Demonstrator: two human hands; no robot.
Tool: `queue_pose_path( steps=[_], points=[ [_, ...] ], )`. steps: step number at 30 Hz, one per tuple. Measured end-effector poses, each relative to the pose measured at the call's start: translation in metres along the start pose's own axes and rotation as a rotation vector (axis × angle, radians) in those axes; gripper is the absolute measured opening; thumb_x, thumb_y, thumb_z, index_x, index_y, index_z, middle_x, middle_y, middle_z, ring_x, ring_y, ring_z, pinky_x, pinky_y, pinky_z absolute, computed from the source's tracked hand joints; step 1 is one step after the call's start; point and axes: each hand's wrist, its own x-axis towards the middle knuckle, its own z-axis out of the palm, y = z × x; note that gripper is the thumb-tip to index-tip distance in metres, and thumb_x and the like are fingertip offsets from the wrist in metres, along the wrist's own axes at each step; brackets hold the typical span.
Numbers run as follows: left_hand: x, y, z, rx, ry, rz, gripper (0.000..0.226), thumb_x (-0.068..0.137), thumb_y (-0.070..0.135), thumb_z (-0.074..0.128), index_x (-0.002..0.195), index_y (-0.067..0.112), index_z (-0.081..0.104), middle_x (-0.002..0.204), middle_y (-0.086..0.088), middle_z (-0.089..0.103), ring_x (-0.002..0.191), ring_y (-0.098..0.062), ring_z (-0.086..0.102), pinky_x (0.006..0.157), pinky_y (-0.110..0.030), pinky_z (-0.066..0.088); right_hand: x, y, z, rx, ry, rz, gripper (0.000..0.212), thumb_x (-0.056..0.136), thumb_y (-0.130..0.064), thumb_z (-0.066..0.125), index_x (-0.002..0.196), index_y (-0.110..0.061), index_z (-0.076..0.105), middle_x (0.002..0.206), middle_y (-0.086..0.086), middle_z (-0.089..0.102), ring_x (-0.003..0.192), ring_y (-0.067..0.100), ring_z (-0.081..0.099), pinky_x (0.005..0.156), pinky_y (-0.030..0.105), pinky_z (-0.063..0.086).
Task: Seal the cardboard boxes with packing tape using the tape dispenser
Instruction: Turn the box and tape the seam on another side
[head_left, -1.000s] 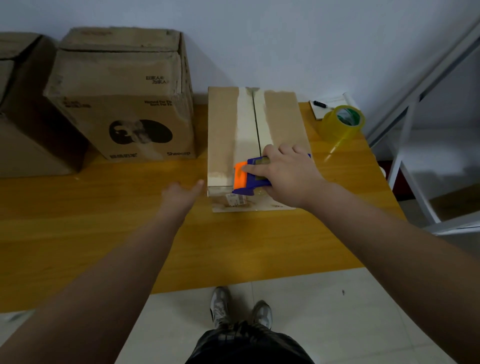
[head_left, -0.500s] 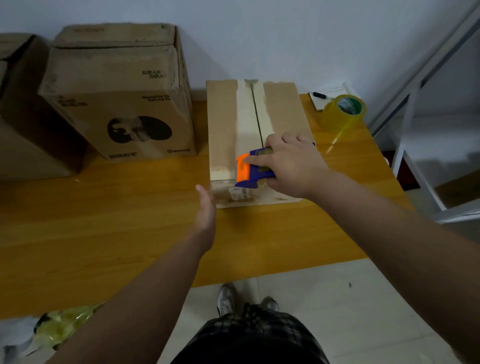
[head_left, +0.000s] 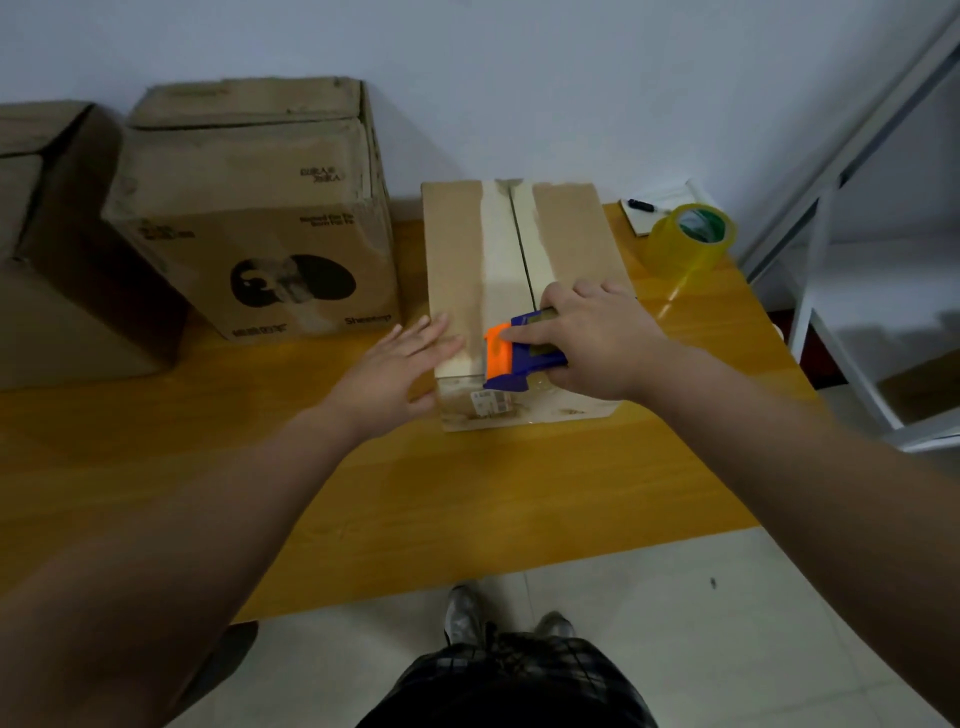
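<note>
Head view | right hand (head_left: 597, 340) grips tape dispenser (head_left: 511, 358) on cardboard box (head_left: 519, 249); left hand (head_left: 400, 364) flat, fingers straight, against box's near-left corner

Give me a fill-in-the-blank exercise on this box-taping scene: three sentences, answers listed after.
1. The right hand grips the blue and ___ plastic tape dispenser on top of the small brown cardboard box.
2. The left hand lies with straight fingers against that box's near ___ corner.
3. The yellowish roll of clear tape stands on the wooden table to the box's ___.
Missing words: orange; left; right.
</note>
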Motion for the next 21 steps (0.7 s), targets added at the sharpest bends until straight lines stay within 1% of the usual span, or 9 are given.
queue_pose_path(
  steps=[7,10,11,12,14,16,18,20,21],
  points=[
    [0.011,0.01,0.015,0.162,0.048,-0.063,0.086,0.086,0.036,0.064,0.151,0.03,0.007,0.159,0.007,-0.002,0.144,-0.011,-0.008,0.115,-0.032,-0.008,0.002,-0.001,0.002,-0.007,0.01,0.011,0.054,0.093,-0.043,0.046,0.143,-0.048,0.029,0.13,0.005,0.043,0.114,0.027,0.045,0.093,0.04,0.032],
    [0.01,0.01,0.018,0.191,0.091,-0.041,0.078,0.089,0.042,0.056,0.15,0.029,0.01,0.158,0.007,0.003,0.141,-0.009,-0.009,0.115,-0.032,-0.008,0.002,0.0,0.002,-0.007,0.012,0.012,0.055,0.093,-0.043,0.047,0.144,-0.047,0.028,0.132,0.005,0.042,0.115,0.027,0.044,0.093,0.04,0.032],
    [0.009,0.009,0.019,0.197,0.114,0.0,0.07,0.092,0.041,0.052,0.15,0.028,0.015,0.157,0.006,0.009,0.141,-0.009,-0.005,0.115,-0.032,-0.005,0.002,0.0,0.002,-0.008,0.013,0.014,0.055,0.093,-0.043,0.048,0.144,-0.047,0.028,0.132,0.006,0.042,0.115,0.027,0.044,0.094,0.04,0.032],
    [0.006,0.009,0.018,0.196,0.149,0.052,0.061,0.094,0.037,0.051,0.148,0.025,0.025,0.154,0.004,0.02,0.142,-0.011,0.006,0.115,-0.033,0.002,0.002,-0.001,0.002,-0.01,0.016,0.016,0.055,0.093,-0.043,0.047,0.144,-0.047,0.028,0.132,0.006,0.042,0.115,0.027,0.044,0.094,0.04,0.032],
    [0.002,0.009,0.019,0.209,0.212,0.147,0.048,0.09,0.019,0.062,0.136,0.016,0.048,0.142,-0.004,0.046,0.135,-0.021,0.036,0.11,-0.038,0.02,0.001,-0.001,0.002,-0.019,0.025,0.025,0.055,0.092,-0.043,0.047,0.144,-0.046,0.028,0.132,0.006,0.043,0.115,0.028,0.045,0.093,0.041,0.032],
    [0.001,0.008,0.02,0.242,0.251,0.187,0.044,0.084,0.006,0.068,0.126,0.011,0.059,0.13,-0.009,0.058,0.124,-0.028,0.052,0.102,-0.043,0.029,0.0,-0.004,0.002,-0.017,0.035,0.032,0.055,0.092,-0.043,0.048,0.144,-0.046,0.03,0.131,0.007,0.044,0.114,0.029,0.045,0.093,0.041,0.032],
    [0.002,0.008,0.017,0.268,0.26,0.211,0.035,0.089,0.012,0.055,0.124,0.012,0.061,0.127,-0.01,0.061,0.12,-0.029,0.055,0.1,-0.045,0.03,-0.001,-0.005,0.003,-0.003,0.038,0.036,0.054,0.092,-0.042,0.049,0.143,-0.045,0.031,0.131,0.007,0.044,0.114,0.029,0.045,0.092,0.041,0.032],
    [0.0,0.009,0.01,0.251,0.215,0.219,0.041,0.091,0.024,0.037,0.123,0.015,0.061,0.128,-0.009,0.06,0.12,-0.028,0.055,0.1,-0.046,0.03,-0.001,-0.005,0.002,-0.003,0.033,0.038,0.055,0.092,-0.043,0.048,0.144,-0.047,0.03,0.132,0.005,0.043,0.115,0.028,0.044,0.093,0.041,0.032],
    [-0.003,0.008,0.008,0.247,0.191,0.223,0.044,0.092,0.029,0.034,0.123,0.017,0.062,0.129,-0.009,0.059,0.122,-0.025,0.053,0.1,-0.047,0.029,-0.001,-0.004,0.002,-0.005,0.03,0.038,0.055,0.092,-0.044,0.047,0.144,-0.047,0.028,0.133,0.004,0.042,0.116,0.027,0.043,0.093,0.041,0.032]
  ],
)
